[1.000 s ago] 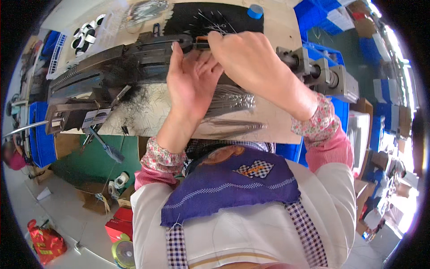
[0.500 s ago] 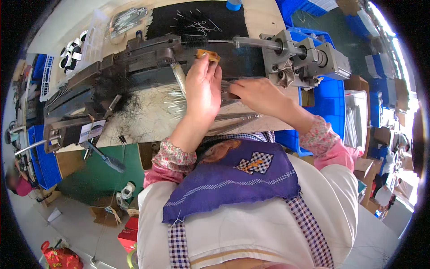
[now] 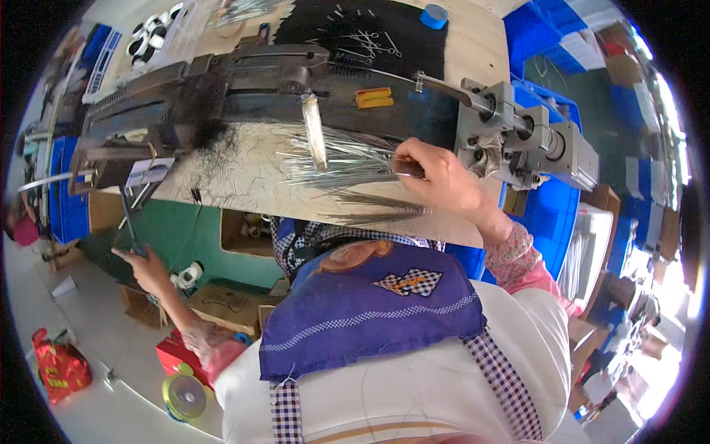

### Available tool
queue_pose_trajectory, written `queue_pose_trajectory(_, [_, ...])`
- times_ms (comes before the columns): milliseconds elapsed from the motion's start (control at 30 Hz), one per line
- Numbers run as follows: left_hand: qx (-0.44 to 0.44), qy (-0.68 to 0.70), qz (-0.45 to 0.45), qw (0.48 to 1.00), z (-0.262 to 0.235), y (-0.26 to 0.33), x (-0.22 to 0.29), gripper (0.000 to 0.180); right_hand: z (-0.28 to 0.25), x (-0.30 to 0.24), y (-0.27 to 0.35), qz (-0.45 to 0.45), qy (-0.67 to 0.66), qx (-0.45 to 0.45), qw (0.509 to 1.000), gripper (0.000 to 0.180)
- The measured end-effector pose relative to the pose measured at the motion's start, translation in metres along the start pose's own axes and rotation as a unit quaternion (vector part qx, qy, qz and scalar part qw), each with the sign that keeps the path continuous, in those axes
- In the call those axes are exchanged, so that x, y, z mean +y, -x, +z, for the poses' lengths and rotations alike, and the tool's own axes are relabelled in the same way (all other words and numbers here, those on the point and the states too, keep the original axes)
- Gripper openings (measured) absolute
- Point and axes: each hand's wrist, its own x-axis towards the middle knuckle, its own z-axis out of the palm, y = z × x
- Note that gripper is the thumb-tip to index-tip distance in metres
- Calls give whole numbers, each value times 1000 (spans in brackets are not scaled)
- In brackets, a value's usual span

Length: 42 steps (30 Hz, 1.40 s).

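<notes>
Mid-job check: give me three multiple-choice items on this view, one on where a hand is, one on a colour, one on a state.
1. Where is the right hand?
A. On the thin metal wires on the bench
B. On the floor
C. On the blue crates

2. What colour is the small block lying on the dark machine bed?
A. Green
B. Orange
C. White

3. How is the left hand?
A. Flat on the bench top
B. Holding the red bag
C. Stretched out low, beside the bench

Answers: 1 A, its fingertips pinch the wire bundle; 2 B, it is clearly orange against black; 3 C, the arm reaches down left, toward a thin lever.
</notes>
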Motion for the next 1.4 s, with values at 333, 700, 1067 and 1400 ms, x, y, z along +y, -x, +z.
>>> queue_pose_trajectory(333, [178,-5,272,946,9,81,113,78,-41,-24,24,91,-119,334,931,13])
queue_pose_trajectory(700, [-360,521,429,645,-59,140,238,18,-61,-75,-55,-29,110,218,969,7])
queue_pose_trajectory(1067, [-676,663,21,320,-96,178,283,24,-50,-43,-86,-168,339,118,918,20])
queue_pose_trajectory(1400, [-426,694,315,486,-62,109,227,20,-55,-33,-102,-157,329,140,921,9])
